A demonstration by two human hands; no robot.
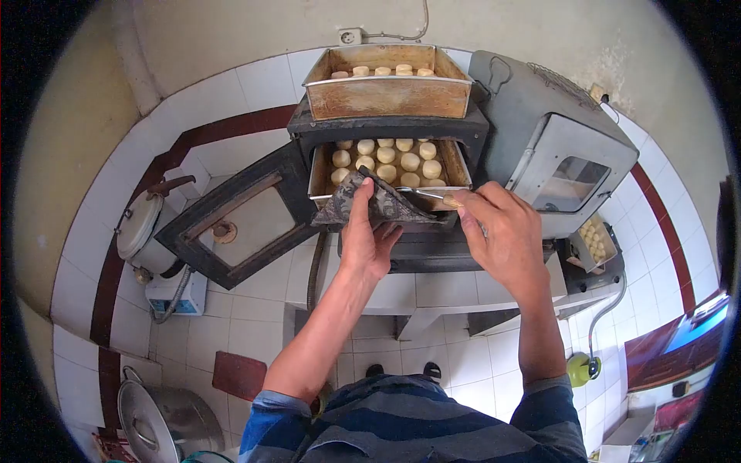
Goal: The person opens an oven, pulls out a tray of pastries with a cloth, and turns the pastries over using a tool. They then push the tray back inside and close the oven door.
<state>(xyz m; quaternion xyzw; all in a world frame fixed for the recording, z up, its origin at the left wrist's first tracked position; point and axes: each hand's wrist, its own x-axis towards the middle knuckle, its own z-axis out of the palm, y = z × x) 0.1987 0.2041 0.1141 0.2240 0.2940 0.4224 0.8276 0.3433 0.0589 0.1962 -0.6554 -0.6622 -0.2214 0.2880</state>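
My left hand (365,247) is closed on a folded dark patterned cloth (351,204), which lies over the front edge of a baking tray (457,160). The tray sits in the mouth of a dark oven (386,130) and holds several rows of pale round dough pieces (386,171). Between the fingers of my right hand (505,235) is a thin metal utensil with a light wooden handle (450,201). Its metal end points left over the tray's front, by the cloth; the tip's shape is unclear.
The oven door (274,202) hangs open to the left. A second deep tray (390,99) of dough pieces stands on top of the oven. To the right is a grey metal oven (556,147), with a small tray (593,245) beyond it. A large pot (166,420) stands at lower left.
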